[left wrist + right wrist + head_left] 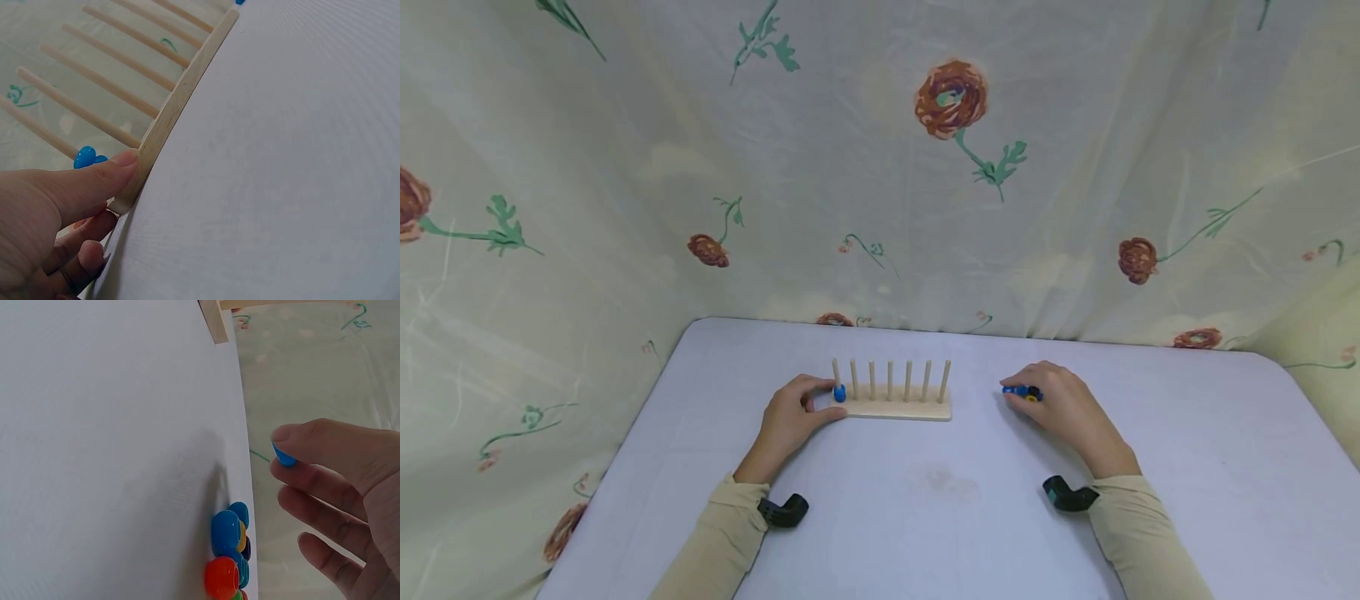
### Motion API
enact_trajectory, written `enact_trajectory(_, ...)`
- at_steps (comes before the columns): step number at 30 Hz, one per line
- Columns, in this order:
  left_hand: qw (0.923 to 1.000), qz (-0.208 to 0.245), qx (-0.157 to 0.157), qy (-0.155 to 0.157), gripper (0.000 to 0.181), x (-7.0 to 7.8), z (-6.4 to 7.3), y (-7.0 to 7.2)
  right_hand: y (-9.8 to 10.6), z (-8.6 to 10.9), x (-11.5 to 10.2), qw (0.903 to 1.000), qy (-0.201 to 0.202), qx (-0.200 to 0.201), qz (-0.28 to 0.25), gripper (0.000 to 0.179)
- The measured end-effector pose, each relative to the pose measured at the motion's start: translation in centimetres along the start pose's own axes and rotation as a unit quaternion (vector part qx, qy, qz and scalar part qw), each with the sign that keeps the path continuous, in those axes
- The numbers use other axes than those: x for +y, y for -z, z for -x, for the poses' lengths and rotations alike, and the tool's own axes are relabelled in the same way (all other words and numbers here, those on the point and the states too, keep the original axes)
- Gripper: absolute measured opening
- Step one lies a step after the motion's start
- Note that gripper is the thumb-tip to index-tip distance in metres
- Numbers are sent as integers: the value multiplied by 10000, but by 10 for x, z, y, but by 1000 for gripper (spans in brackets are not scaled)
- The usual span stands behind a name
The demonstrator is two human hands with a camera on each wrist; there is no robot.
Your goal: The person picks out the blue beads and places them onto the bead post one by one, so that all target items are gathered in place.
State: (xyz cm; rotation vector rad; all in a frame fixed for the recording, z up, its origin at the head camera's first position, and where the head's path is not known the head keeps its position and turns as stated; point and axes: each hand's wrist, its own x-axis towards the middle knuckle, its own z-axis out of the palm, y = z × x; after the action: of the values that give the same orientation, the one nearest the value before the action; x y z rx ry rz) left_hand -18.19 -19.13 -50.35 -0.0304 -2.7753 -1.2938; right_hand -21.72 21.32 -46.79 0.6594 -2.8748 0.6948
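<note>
A wooden peg board (898, 409) with a row of upright pegs stands on the table. A blue bead (840, 392) sits low on its leftmost peg. My left hand (790, 414) grips that end of the board; in the left wrist view its thumb lies along the base's front edge, just beside the blue bead (85, 157). To the board's right, my right hand (1063, 408) pinches another blue bead (286, 457) between thumb and index finger, raised off the table. Below it lie several loose beads, among them a blue one (225, 532) and a red one (222, 578).
A white cloth covers the table (887, 517). Behind it hangs a floral curtain (865, 167), close to the table's far edge. Dark wrist cameras, one on the left (783, 511) and one on the right (1070, 495), stick out inward from the sleeves.
</note>
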Motion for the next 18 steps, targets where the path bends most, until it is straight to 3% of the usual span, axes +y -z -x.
enact_trajectory(8, 10000, 59, -4, -27, 48, -2, -1, -1, 0, -1, -5, 9999, -102, 63, -93, 21)
enact_trajectory(18, 10000, 10, 71, -41, 50, -2, 0, -1, 8, -9, -19, 9978, 166, 398, -494, 22)
